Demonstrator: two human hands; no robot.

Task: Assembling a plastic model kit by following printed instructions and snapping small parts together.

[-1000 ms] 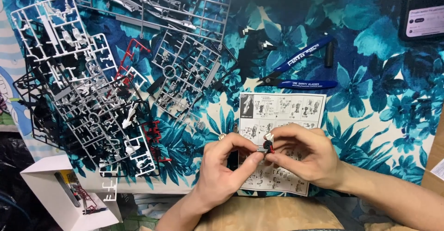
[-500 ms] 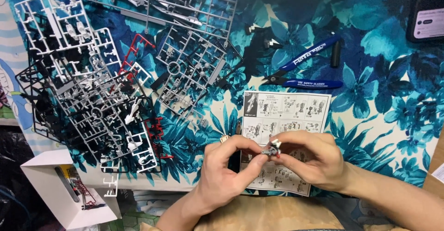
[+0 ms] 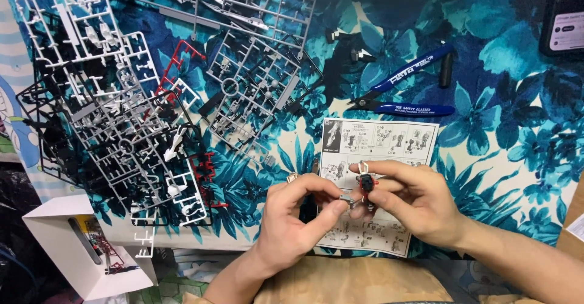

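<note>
Nearest the viewer, just over the near edge of the instruction sheet (image 3: 377,182), a small black and red model part (image 3: 367,184) is held in the closed grip of the right hand (image 3: 420,203), pinched between thumb and fingers. A tiny grey piece (image 3: 348,202) is pinched in the closed grip of the left hand (image 3: 298,222), thumb against forefinger, and is held touching the lower end of the model part. Both hands are raised above the sheet, which is laid flat on the bench (image 3: 517,158), itself covered by a blue floral cloth. Left of the sheet and below bench level, a white box (image 3: 79,249) is seen. Beyond the sheet, a pair of blue-handled nippers (image 3: 404,94) is laid, with a small black cylinder (image 3: 446,69) just beside its handles. Left of the sheet, overlapping plastic parts frames are spread: white and black ones (image 3: 109,97), a red one (image 3: 176,66) among them, and grey ones (image 3: 255,79) farther back. At the far right, well apart from the sheet, a dark phone (image 3: 566,18) is partly seen.
</note>
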